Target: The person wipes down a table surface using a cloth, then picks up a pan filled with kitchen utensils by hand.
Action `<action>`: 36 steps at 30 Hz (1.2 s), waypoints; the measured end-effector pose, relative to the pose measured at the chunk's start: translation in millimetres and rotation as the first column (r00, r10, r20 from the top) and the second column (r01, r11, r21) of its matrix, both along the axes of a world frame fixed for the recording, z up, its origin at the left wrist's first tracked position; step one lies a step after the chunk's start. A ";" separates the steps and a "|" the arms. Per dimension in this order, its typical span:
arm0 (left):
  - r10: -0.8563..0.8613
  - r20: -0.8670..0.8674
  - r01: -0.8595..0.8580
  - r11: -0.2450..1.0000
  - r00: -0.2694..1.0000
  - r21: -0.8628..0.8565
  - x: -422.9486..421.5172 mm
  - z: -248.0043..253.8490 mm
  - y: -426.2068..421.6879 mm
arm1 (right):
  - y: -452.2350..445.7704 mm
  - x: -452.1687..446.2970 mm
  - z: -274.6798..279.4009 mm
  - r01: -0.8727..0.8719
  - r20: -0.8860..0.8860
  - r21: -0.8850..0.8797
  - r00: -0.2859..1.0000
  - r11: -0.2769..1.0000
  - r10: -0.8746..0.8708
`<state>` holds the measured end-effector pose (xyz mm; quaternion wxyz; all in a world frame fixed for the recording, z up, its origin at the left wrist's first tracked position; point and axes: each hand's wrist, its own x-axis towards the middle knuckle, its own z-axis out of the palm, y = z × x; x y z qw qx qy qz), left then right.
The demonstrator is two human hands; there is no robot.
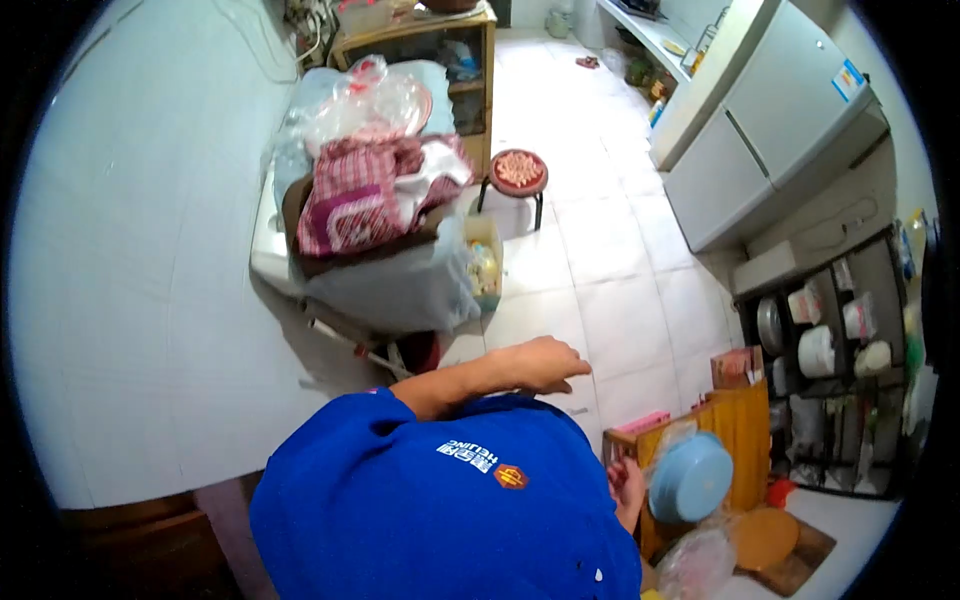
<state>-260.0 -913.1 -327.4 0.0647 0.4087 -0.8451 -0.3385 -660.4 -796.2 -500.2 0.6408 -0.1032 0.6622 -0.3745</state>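
My left hand is held in front of my blue shirt, over the tiled floor. Its fingers are loosely curled together, and I see nothing in them. At my right side, my right hand shows only in part, low beside a light blue basin. The fingers there look bent but are small and blurred, so any grip is unclear. The basin leans against a wooden cabinet with clear plastic bags around it. Whether my right hand touches the basin cannot be made out.
A red-topped stool stands ahead on the white tiles. To the left, a checked cloth lies over a covered pile beside a glass-fronted cabinet. A fridge and a black rack with containers line the right.
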 end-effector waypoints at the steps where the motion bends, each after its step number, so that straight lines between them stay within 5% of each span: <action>1: 0.000 -0.054 -0.001 1.000 0.999 -0.024 -0.5 -3.1 -22.7 | -13.1 -6.3 -1.9 0.036 0.022 0.015 0.999 0.999 -0.036; 3: 0.014 -0.130 -0.019 0.999 0.991 -0.033 0.9 -6.8 -61.9 | -51.7 -16.4 -9.2 0.070 0.044 0.049 0.996 0.996 -0.072; 5: 0.059 -0.026 -0.059 0.998 0.998 0.000 5.6 -14.5 -103.7 | -111.5 -16.4 -24.5 0.080 0.029 0.102 0.996 0.992 -0.084; 10: 0.219 0.064 -0.220 0.975 0.974 0.023 18.1 -49.9 -203.1 | -320.4 7.3 -39.2 -0.115 0.092 0.043 0.990 0.992 0.110; 14: 0.328 0.164 -0.343 0.936 0.930 0.076 13.1 -28.0 -293.6 | -498.4 42.0 -9.9 -0.304 0.080 -0.128 0.946 0.944 0.315; 16: 0.429 -0.047 -0.430 0.903 0.902 -0.009 12.6 -19.1 -332.8 | -584.3 66.0 18.4 -0.387 0.082 -0.207 0.908 0.898 0.410; 21: 0.604 -0.027 -0.603 0.797 0.796 0.031 31.8 -15.4 -418.4 | -748.1 152.3 100.1 -0.621 -0.023 -0.300 0.764 0.724 0.645; 26: 0.664 0.032 -0.663 0.741 0.747 0.108 79.4 -46.4 -519.1 | -856.7 230.7 75.7 -0.690 0.057 -0.368 0.652 0.623 0.756; 34: 0.600 -0.071 -0.600 0.800 0.797 0.021 178.1 -22.6 -743.3 | -984.5 231.2 10.9 -0.669 0.038 -0.059 0.741 0.741 0.671; 36: 0.571 0.047 -0.569 0.821 0.820 -0.053 203.5 2.3 -793.9 | -1019.4 226.1 -3.6 -0.570 -0.003 0.002 0.822 0.822 0.570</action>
